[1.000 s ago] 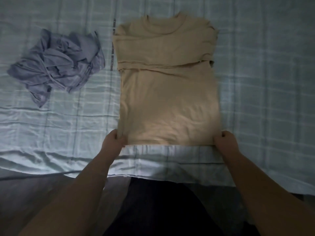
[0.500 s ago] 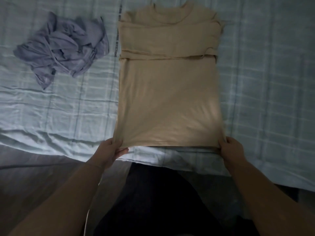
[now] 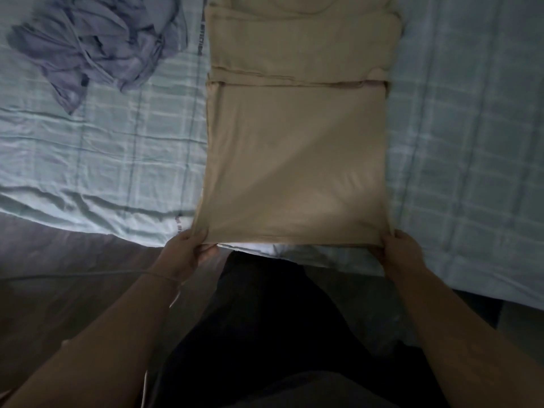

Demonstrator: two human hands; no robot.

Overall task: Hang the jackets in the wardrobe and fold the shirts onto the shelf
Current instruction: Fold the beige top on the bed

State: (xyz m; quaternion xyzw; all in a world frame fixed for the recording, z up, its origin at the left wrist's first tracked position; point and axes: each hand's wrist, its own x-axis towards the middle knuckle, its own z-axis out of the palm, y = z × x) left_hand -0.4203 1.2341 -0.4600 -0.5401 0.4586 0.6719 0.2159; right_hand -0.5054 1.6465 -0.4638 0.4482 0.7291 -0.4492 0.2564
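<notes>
The shirt (image 3: 294,148) is light, limp fabric; the left hand (image 3: 181,254) and right hand (image 3: 401,253) each pinch a hem corner, the correct hold for folding.

Bedsheet (image 3: 117,160), checked: dark printed lettering (image 3: 200,42) running lengthwise along one stripe, just left of the beige shirt (image 3: 294,148). A second stretch lies at the bed's edge by the left hand (image 3: 182,254). Both are too blurred to read.

Checked pale-blue bed (image 3: 471,119) — beige shirt (image 3: 294,142), crumpled lilac garment (image 3: 94,45)
</notes>
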